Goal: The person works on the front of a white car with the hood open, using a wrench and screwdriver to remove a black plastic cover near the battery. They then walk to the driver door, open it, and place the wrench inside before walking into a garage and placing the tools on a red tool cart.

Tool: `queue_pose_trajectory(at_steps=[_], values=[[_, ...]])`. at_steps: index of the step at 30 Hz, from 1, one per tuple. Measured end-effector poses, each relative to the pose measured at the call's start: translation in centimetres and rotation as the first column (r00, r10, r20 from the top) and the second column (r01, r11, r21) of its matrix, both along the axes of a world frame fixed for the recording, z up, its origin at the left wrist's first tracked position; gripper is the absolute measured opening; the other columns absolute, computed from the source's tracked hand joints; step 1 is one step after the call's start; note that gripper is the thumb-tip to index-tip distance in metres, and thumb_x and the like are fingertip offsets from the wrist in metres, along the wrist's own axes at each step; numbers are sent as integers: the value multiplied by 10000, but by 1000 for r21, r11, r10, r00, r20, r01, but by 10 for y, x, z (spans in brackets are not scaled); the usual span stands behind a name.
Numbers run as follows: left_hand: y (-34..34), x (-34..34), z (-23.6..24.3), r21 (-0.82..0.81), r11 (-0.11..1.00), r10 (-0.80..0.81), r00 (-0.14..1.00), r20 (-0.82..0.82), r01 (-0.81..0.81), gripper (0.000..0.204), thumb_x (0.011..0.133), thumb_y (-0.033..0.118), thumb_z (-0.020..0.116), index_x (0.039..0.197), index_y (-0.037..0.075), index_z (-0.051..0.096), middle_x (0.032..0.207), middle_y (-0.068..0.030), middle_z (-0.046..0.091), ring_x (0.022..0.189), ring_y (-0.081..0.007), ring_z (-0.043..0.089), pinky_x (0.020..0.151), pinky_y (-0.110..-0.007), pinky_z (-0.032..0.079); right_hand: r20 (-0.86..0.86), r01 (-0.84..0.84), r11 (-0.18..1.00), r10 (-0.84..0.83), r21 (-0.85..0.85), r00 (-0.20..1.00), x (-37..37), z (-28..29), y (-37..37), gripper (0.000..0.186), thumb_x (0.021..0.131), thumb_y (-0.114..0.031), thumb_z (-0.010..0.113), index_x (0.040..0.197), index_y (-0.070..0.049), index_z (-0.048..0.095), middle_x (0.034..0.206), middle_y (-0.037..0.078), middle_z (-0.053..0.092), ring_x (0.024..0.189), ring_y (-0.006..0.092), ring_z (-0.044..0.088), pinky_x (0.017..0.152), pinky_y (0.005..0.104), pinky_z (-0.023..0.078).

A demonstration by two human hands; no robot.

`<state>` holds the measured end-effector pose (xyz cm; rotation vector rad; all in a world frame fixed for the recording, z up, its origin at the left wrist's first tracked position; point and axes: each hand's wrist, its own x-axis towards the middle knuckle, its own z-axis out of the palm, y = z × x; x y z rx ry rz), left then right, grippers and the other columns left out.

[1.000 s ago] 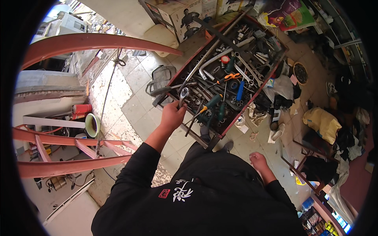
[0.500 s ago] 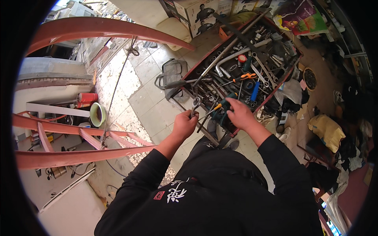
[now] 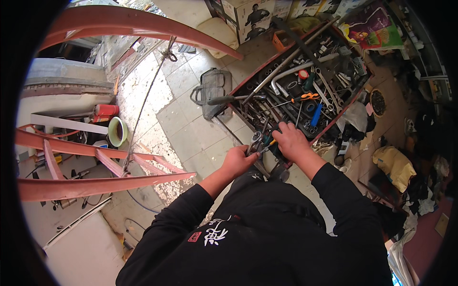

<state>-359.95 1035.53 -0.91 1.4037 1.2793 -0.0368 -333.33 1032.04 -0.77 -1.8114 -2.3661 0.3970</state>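
Note:
My left hand is closed around a ratchet wrench, its round head sticking up past the fingers. Close beside it, at the near corner of the tool tray, my right hand curls its fingers on a screwdriver with a dark green and yellow handle. Its shaft points toward my left hand; most of the handle is hidden. Beyond the hands, the tray holds several spanners, sockets, an orange-handled screwdriver and a blue-handled tool.
A grey bag lies on the tiled floor left of the tray. A red metal frame with a hanging rope stands at the left, near a green bucket. Cardboard boxes are behind; a yellow sack lies right.
My left hand has moved right with the ratchet wrench, closer to my right hand. My right hand now covers more of the screwdriver handle. The whole view has shifted slightly.

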Motion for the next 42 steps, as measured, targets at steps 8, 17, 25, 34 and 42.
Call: queue_pose_trajectory(at_steps=[8, 17, 25, 34, 42], values=[[71, 29, -6, 462, 877, 87, 989, 116, -131, 227, 924, 270, 752, 962, 46, 739, 827, -225, 702, 788, -422, 692, 724, -511, 539, -91, 133, 977, -149, -168, 985, -9, 5, -26, 462, 903, -82, 631, 1364, -110, 639, 1527, 186, 539, 1191, 407, 635, 923, 521, 608], [195, 109, -27, 615, 773, -63, 983, -171, 156, 256, 904, 248, 750, 1043, 37, 709, 1077, -260, 736, 1062, -473, 705, 917, -572, 569, -251, 254, 959, -279, -129, 927, -6, 14, -84, 574, 899, -104, 707, 1458, -108, 577, 1573, 195, 472, 1223, 438, 628, 952, 540, 591], [195, 120, -33, 556, 747, -198, 920, -338, 365, 263, 938, 212, 732, 1126, 67, 621, 1131, -255, 747, 1111, -499, 708, 942, -597, 572, -309, 430, 882, -471, -194, 826, 0, 21, -141, 469, 902, -123, 727, 1360, -105, 628, 1480, 138, 575, 1210, 411, 663, 959, 510, 594], [194, 106, -44, 649, 616, -271, 894, -357, 446, 270, 943, 216, 719, 1141, 34, 688, 1049, -251, 745, 1027, -498, 705, 903, -579, 559, -380, 497, 832, -554, -245, 741, -15, -2, -161, 262, 900, -124, 664, 1160, -92, 668, 1465, 130, 615, 1143, 418, 685, 941, 523, 586], [108, 87, -22, 711, 649, -299, 950, -88, 271, 167, 984, 182, 706, 1077, 44, 723, 815, -145, 711, 743, -329, 685, 719, -434, 541, -444, 549, 769, -638, -327, 630, -20, 0, -217, 440, 950, -195, 677, 1377, -93, 638, 1435, 141, 645, 1204, 397, 680, 995, 509, 577]])
